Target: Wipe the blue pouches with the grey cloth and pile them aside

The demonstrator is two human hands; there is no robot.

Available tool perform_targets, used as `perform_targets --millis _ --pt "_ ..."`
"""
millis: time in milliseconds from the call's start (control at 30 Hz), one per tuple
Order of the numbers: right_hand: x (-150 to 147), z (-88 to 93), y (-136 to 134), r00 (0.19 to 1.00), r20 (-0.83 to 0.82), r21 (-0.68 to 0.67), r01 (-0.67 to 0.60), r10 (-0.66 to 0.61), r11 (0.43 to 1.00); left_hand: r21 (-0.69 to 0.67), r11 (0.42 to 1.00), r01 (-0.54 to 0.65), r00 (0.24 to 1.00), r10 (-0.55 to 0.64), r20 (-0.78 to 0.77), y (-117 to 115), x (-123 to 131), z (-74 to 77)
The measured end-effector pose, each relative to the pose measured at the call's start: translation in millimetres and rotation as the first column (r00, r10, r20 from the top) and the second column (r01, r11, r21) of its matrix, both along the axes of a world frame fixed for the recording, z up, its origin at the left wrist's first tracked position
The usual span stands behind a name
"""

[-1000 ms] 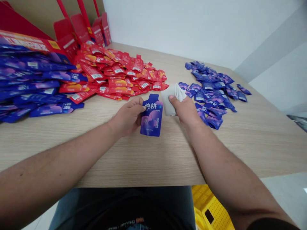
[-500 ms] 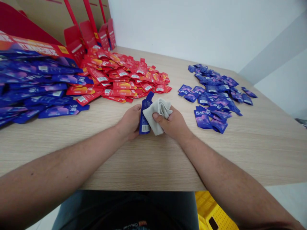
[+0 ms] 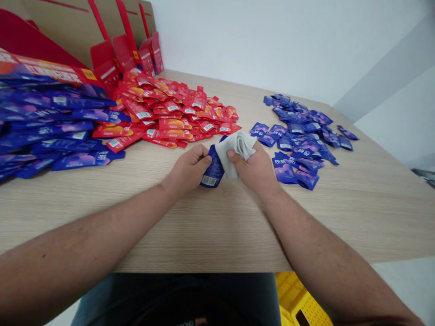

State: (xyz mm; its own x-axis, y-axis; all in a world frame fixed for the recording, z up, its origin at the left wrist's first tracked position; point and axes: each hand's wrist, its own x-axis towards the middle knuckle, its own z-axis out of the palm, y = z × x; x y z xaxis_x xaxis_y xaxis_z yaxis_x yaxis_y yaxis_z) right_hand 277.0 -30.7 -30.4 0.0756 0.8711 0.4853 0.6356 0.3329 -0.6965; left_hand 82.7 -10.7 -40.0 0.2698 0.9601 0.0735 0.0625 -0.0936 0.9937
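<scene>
Head view. Wooden table (image 3: 210, 226) loaded: stacked blue pouches (image 3: 50, 127) far left, red pouch pile (image 3: 176, 113) behind, loose blue pouch heap (image 3: 299, 131) right. Left hand (image 3: 185, 172) closed, pinching single blue pouch (image 3: 213, 170) by its edge, barcode side up, just over table centre. Right hand (image 3: 256, 172) closed around grey cloth (image 3: 236, 145), pressed onto pouch upper half. Reads as wipe-down step. Next probably calls for firm left pinch while dragging cloth along pouch face. Pouch top hidden under cloth; print unreadable; yellow crate (image 3: 299, 299) cut off below.
</scene>
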Motion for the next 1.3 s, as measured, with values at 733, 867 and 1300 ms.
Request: perform_targets --millis 733,867,1300 --pt "3.8 9.8 -3.0 0.992 0.091 -0.071 -0.080 0.086 0.994 0.079 0.997 0.022 0.989 -0.010 -0.150 -4.3 1.1 7.0" --pt "-1.0 7.0 -6.0 0.990 0.119 -0.138 -0.061 0.077 0.989 -0.163 0.981 -0.102 0.993 0.112 0.049 -2.4 7.3 3.7" --pt "-19.3 7.8 -16.5 0.874 0.430 -0.159 -0.174 0.227 0.972 -0.456 0.889 -0.042 0.900 0.232 0.369 -3.9 13.5 9.0"
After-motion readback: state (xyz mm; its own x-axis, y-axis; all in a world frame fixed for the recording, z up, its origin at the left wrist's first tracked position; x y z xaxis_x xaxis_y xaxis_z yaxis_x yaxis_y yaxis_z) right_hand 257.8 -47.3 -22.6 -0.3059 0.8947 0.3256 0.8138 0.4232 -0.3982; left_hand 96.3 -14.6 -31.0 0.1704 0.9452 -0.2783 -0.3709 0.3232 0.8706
